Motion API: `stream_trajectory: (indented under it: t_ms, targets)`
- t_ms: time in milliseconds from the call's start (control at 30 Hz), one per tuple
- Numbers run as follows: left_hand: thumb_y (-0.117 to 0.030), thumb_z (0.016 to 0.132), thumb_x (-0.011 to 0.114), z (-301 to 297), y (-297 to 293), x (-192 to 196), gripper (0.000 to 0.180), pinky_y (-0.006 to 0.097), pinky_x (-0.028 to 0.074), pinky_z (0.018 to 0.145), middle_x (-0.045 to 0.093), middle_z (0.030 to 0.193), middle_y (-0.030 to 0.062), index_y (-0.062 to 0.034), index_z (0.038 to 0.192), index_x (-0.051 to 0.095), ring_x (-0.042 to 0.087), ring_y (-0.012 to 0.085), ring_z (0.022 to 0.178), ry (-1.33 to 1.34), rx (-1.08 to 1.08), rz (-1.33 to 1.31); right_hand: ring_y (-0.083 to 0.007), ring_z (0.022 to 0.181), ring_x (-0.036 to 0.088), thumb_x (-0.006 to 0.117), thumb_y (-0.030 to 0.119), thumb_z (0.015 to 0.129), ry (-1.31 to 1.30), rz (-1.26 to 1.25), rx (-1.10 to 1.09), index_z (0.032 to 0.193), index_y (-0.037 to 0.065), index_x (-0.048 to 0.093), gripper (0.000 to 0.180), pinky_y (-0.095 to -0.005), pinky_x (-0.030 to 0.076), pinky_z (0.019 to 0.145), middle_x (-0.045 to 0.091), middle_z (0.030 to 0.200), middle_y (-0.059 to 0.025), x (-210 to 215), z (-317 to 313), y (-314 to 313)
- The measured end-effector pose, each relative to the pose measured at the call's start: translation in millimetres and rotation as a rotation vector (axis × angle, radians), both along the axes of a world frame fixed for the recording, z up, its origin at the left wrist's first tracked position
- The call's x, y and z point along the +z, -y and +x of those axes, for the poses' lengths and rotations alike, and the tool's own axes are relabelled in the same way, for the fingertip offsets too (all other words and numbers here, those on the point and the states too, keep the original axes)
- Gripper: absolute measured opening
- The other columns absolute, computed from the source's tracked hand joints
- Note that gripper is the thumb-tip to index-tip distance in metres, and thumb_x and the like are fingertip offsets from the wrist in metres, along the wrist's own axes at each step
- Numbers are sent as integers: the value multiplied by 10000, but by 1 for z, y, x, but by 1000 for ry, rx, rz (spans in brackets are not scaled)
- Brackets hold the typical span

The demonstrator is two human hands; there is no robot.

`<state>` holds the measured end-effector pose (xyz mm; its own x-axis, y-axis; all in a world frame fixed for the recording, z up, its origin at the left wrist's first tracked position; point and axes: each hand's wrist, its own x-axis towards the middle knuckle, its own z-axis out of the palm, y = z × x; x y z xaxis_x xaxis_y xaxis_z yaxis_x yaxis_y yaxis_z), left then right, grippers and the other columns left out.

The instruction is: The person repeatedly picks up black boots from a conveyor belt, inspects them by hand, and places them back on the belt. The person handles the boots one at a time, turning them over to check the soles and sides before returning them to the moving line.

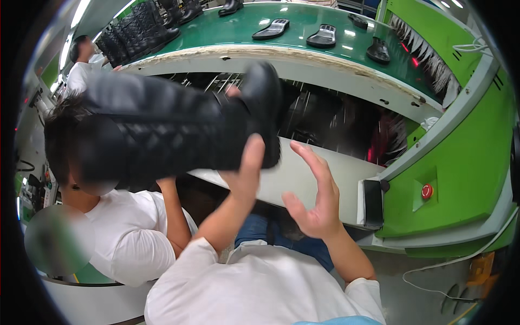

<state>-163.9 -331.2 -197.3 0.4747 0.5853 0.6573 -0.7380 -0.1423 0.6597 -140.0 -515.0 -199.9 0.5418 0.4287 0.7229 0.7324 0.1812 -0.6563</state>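
A tall black boot [179, 127] with a quilted-looking shaft lies sideways in the air, blurred by motion. Its shaft points left and its toe points up at the right. My left hand [246, 170] grips it near the heel, thumb across the near side; the other fingers are mostly behind the boot. A fingertip shows above the boot's ankle, and I cannot tell whose it is. Just right of the sole, my right hand [319, 203] is open, palm toward the boot, fingers and thumb apart, with nothing in it.
Black soles [323, 36] and several tall boots [135, 32] stand on a green conveyor [227, 32]. Close at my left sits a person in white [130, 233]; another person [81, 67] is farther back. A green machine [449, 179] with a red button [427, 191] flanks my right.
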Motion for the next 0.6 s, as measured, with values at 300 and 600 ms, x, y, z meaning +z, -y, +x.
stream_trajectory:
  t_ms: [300, 600]
  targets:
    - [-81, 905, 898, 188, -248, 185, 373, 337, 588, 988, 791, 1187, 82, 50, 1224, 756, 746, 184, 1038, 211, 84, 237, -234, 1008, 800, 828, 101, 990, -243, -247, -161, 1429, 48, 716, 456, -370, 619, 946, 796, 1117, -116, -89, 96, -21]
    - [-71, 916, 902, 170, -244, 121, 393, 336, 600, 984, 798, 1170, 91, 35, 1257, 738, 755, 175, 1031, 117, 164, 264, -118, 868, 758, 813, 158, 1060, -255, -33, 179, 1324, 34, 744, 301, -294, 615, 799, 791, 1051, -105, 29, 147, -72]
